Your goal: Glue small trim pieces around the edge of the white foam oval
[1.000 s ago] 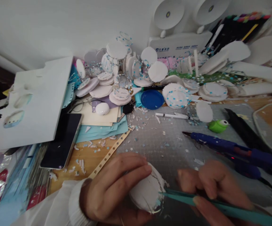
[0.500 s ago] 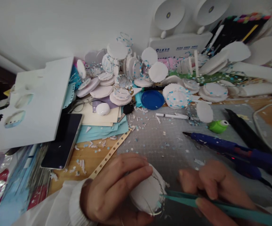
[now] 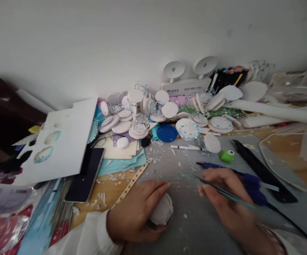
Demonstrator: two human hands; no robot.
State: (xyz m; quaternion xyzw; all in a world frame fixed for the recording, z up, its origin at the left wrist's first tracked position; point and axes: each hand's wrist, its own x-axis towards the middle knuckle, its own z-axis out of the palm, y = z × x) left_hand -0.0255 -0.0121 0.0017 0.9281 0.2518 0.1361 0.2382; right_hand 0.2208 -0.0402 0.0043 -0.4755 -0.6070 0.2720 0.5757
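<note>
My left hand (image 3: 140, 209) is closed around a round white paper disc piece (image 3: 163, 211), steadying it on the grey cutting mat (image 3: 193, 226). Its rim looks uneven, and the fingers cover its left side. Between the thumb and fingers of my right hand (image 3: 225, 198) are teal tweezers (image 3: 230, 194), their tips pointing left and away from me, apart from the disc. Small bits of paper lie near the tips. Behind that hand a blue hot glue gun (image 3: 251, 182) rests on the mat, partly hidden.
Many white paper discs with blue dots (image 3: 187, 129) crowd the back. A blue lid (image 3: 167, 132), a white pen (image 3: 186, 147), a green frog-like figure (image 3: 227, 156) and a black tool (image 3: 265, 173) lie nearer. Left are a phone (image 3: 84, 175) and a white board (image 3: 70, 141).
My right hand and the tweezers have moved away from the disc, up and forward over the mat. My left hand still holds the disc. The camera view has tilted up.
</note>
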